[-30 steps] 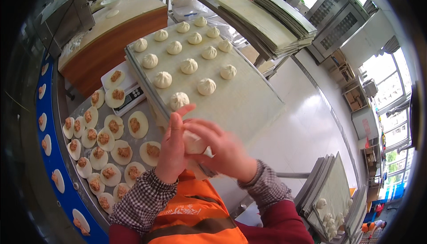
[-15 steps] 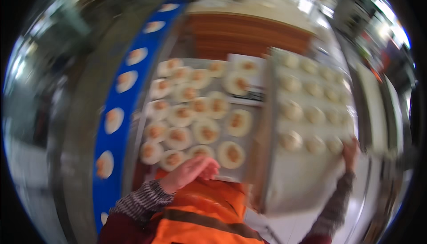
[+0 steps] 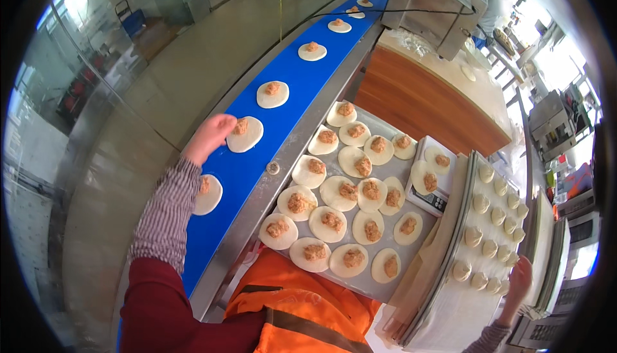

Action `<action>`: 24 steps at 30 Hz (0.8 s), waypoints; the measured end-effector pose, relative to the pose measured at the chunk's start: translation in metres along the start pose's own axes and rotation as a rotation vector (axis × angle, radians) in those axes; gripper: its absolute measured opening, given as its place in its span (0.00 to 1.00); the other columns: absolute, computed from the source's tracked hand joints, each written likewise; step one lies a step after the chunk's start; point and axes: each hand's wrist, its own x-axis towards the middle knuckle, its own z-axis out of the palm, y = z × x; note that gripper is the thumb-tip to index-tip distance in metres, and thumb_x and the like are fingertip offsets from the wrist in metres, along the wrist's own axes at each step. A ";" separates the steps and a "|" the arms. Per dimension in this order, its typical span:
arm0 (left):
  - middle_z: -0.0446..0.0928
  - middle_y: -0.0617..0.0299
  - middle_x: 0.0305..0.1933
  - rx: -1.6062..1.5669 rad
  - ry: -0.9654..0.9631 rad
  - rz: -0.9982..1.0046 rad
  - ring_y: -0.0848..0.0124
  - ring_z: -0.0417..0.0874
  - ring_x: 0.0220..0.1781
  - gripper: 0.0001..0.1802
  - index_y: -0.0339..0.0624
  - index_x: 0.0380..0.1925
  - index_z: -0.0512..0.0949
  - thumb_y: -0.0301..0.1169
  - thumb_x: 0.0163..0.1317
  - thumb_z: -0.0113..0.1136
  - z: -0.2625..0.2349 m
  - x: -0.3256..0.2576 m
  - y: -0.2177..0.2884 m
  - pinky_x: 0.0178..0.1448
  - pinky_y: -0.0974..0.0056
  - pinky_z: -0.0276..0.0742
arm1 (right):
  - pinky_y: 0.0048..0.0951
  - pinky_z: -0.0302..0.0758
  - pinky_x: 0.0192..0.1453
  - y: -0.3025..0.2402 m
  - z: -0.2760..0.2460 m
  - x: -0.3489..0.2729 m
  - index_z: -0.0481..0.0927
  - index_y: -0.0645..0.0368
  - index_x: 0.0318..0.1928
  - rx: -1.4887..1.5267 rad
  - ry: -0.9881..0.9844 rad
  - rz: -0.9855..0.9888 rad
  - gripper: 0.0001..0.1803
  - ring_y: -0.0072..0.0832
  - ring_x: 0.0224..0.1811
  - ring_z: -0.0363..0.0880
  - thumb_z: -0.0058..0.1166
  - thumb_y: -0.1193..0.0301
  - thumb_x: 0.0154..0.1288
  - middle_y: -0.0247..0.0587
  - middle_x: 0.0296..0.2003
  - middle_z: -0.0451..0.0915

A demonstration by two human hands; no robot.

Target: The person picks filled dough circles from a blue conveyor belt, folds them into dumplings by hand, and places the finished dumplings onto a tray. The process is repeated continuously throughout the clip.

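Observation:
My left hand (image 3: 213, 135) reaches over the blue conveyor belt (image 3: 274, 147). Its fingers are bunched on the left edge of a flat dough round (image 3: 249, 139) topped with pinkish-orange filling; that edge is hidden under them. Far to the right, my right hand (image 3: 520, 281) is beside the nearest row of pleated buns (image 3: 479, 280) on a lined tray (image 3: 443, 317). Its fingers look stretched and hold nothing I can make out. Between my hands a metal tray (image 3: 334, 160) bears several filled dough rounds (image 3: 331, 222).
Other filled rounds (image 3: 312, 51) lie along the belt toward a metal machine (image 3: 427, 9). Two more rest on a white scale (image 3: 421, 193) beside the metal tray. Behind stands a floured wooden table (image 3: 430, 89). A person (image 3: 490, 6) is in the far right background.
My left hand has moved from above the front of the metal tray leftward onto a round on the belt. My right hand stays by the buns' front row. The view has turned left.

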 end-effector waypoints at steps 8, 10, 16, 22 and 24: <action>0.75 0.54 0.36 0.532 -0.348 0.078 0.65 0.76 0.39 0.21 0.37 0.35 0.77 0.45 0.56 0.63 -0.021 0.060 -0.061 0.45 0.64 0.73 | 0.27 0.77 0.44 -0.310 0.307 0.055 0.80 0.62 0.44 -0.051 -0.716 -0.574 0.13 0.26 0.39 0.80 0.61 0.75 0.56 0.41 0.37 0.81; 0.73 0.54 0.35 0.508 -0.389 0.193 0.64 0.75 0.39 0.19 0.39 0.30 0.76 0.44 0.51 0.67 -0.030 0.050 -0.075 0.44 0.63 0.73 | 0.29 0.75 0.46 -0.370 0.378 0.055 0.79 0.59 0.49 0.035 -0.951 -0.591 0.18 0.29 0.42 0.78 0.61 0.71 0.57 0.39 0.44 0.80; 0.74 0.54 0.38 0.434 -0.675 0.107 0.62 0.75 0.40 0.28 0.36 0.38 0.75 0.38 0.36 0.74 -0.049 0.024 -0.072 0.42 0.63 0.73 | 0.38 0.69 0.62 -0.426 0.581 0.018 0.70 0.58 0.61 0.147 -1.064 -1.018 0.40 0.44 0.59 0.71 0.68 0.64 0.44 0.49 0.58 0.71; 0.75 0.52 0.34 0.585 -0.602 0.336 0.56 0.76 0.36 0.29 0.37 0.38 0.74 0.38 0.36 0.75 -0.069 -0.032 -0.094 0.42 0.59 0.73 | 0.42 0.69 0.61 -0.484 0.613 -0.031 0.72 0.59 0.58 -0.286 -1.272 -1.203 0.43 0.44 0.61 0.69 0.72 0.59 0.37 0.52 0.58 0.71; 0.75 0.52 0.35 0.519 -0.626 0.205 0.57 0.76 0.37 0.29 0.36 0.37 0.73 0.36 0.36 0.76 -0.074 -0.053 -0.091 0.43 0.60 0.73 | 0.43 0.71 0.57 -0.497 0.611 -0.046 0.77 0.58 0.52 -0.359 -1.308 -1.240 0.39 0.44 0.57 0.71 0.72 0.58 0.35 0.51 0.54 0.74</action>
